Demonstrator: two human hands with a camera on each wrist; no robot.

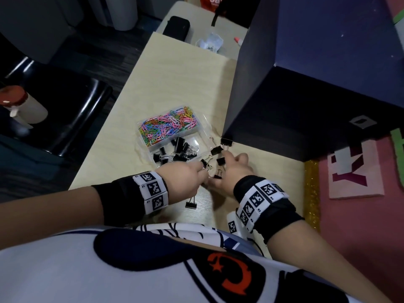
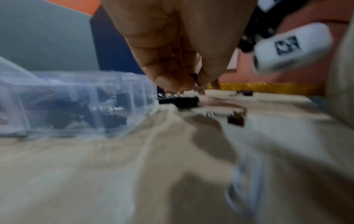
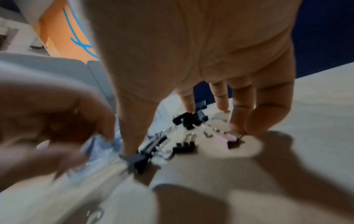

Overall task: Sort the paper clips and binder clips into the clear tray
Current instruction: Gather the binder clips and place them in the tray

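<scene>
A clear tray [image 1: 202,136] on the light wooden table holds coloured paper clips [image 1: 168,125] in its far compartment and black binder clips [image 1: 179,149] in its near one. Several loose binder clips [image 1: 216,150] lie just right of the tray, and another one [image 1: 190,203] lies under my left wrist. My left hand [image 1: 202,169] has curled fingers that pinch a binder clip [image 1: 206,164] by the tray's near corner. In the left wrist view, the left hand [image 2: 193,84] is blurred beside the tray [image 2: 76,91]. My right hand [image 1: 231,169] spreads straight fingers [image 3: 222,98] down onto the loose clips [image 3: 184,148].
A tall dark blue box [image 1: 306,84] stands right behind the loose clips. A black case [image 1: 177,26] and crumpled plastic [image 1: 209,42] lie at the table's far end. A black chair [image 1: 65,110] with a spray bottle [image 1: 21,106] is off the left edge. A pink board [image 1: 354,171] lies to the right.
</scene>
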